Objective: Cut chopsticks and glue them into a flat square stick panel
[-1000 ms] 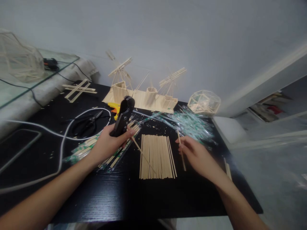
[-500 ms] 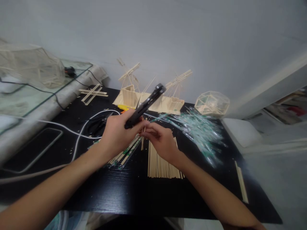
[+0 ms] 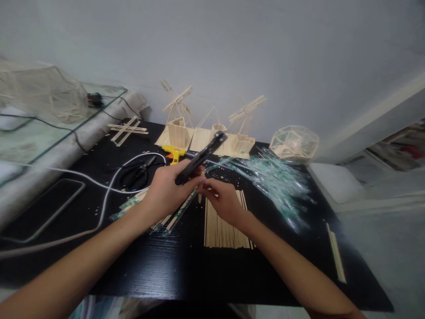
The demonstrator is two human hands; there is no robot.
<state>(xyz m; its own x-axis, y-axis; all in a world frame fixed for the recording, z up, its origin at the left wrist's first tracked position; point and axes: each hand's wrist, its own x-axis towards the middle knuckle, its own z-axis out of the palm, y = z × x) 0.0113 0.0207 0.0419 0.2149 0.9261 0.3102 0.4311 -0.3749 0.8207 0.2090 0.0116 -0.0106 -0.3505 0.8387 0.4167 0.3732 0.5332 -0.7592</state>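
Observation:
My left hand [image 3: 169, 184] is closed around a long black bar-shaped object [image 3: 202, 157] with a rounded, shiny far end; its kind is unclear. Its fingertips meet those of my right hand [image 3: 224, 197], which pinches a small piece of wooden stick [image 3: 200, 195] between thumb and fingers. Fingers partly cover that piece. Below the right hand, a row of bare wooden sticks [image 3: 226, 228] lies side by side on the black table [image 3: 139, 266]. Wrapped chopsticks [image 3: 174, 217] lie under and beside my left hand.
A yellow glue gun [image 3: 174, 153] and black-handled pliers [image 3: 139, 175] lie beyond my left hand, near a white cable [image 3: 106, 199]. Stick-built windmill models [image 3: 177, 128] stand along the wall. Clear green-marked wrappers [image 3: 279, 186] are heaped right, before a faceted stick frame [image 3: 294, 144].
Both hands have shifted slightly lower, still together at the fingertips. The black object's far end has dropped, and more of the glue gun and pliers shows.

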